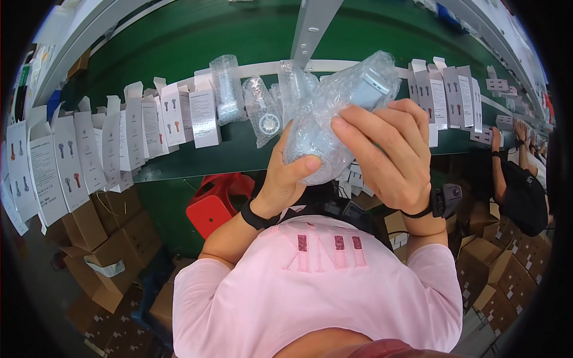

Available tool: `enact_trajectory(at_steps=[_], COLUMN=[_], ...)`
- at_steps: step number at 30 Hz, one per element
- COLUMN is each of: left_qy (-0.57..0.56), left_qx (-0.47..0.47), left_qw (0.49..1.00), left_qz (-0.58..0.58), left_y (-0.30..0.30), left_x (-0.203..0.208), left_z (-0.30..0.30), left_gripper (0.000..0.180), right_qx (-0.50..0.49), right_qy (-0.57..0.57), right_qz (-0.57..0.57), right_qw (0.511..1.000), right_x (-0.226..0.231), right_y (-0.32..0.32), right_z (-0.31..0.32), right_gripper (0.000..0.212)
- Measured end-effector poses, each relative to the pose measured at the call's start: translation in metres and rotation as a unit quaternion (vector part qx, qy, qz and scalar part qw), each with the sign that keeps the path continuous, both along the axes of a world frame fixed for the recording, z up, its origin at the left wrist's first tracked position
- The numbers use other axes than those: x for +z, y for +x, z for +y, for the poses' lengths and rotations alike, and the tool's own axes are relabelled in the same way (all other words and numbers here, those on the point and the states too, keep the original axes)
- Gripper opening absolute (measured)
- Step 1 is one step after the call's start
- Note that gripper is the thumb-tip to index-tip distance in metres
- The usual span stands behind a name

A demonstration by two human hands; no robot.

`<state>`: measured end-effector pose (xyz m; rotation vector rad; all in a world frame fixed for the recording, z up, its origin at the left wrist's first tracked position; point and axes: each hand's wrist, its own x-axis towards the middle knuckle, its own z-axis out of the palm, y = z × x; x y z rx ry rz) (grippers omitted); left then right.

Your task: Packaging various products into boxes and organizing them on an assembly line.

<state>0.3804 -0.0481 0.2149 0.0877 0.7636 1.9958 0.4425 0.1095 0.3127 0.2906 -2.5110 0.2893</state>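
In front of my chest I hold a pale blue handheld fan [369, 89] wrapped in clear bubble wrap [325, 122]. My left hand [285, 176] closes round the lower left end of the bundle, its thumb pressed on the wrap. My right hand [391, 149] grips the bundle's right side, with fingertips on the plastic near its middle. Beyond my left hand, on the bench, lie a bubble-wrapped fan with a round grille [270, 124] and another bubble-wrapped piece [227, 89]. More wrapped pieces sit partly hidden behind the bundle.
White cartons with raised flaps [107, 149] line the green bench [179, 30] at left; more cartons [444, 95] stand right. A metal post [313, 30] rises beyond my hands. Below are a red stool [218, 200] and brown boxes [119, 238]. Another person's arm [498, 161] reaches in at far right.
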Motion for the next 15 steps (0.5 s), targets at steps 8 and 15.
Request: enact_trajectory(at_steps=[8,15], left_qy=[-0.005,0.057], left_qx=[-0.019,-0.381], left_qw=[1.0,0.905], left_qz=[-0.02,-0.182], left_y=[-0.009,0.036], left_x=[-0.009,-0.037], left_z=[-0.008,0.02], left_gripper=[0.085,0.074], right_qx=[-0.076,0.344], right_qy=[-0.236,-0.877], right_qz=[0.031,-0.151], right_qw=[0.968,0.3], right_x=[-0.018,-0.121], right_y=[-0.01,0.061], right_z=[0.015,0.039], right_gripper=[0.1,0.107])
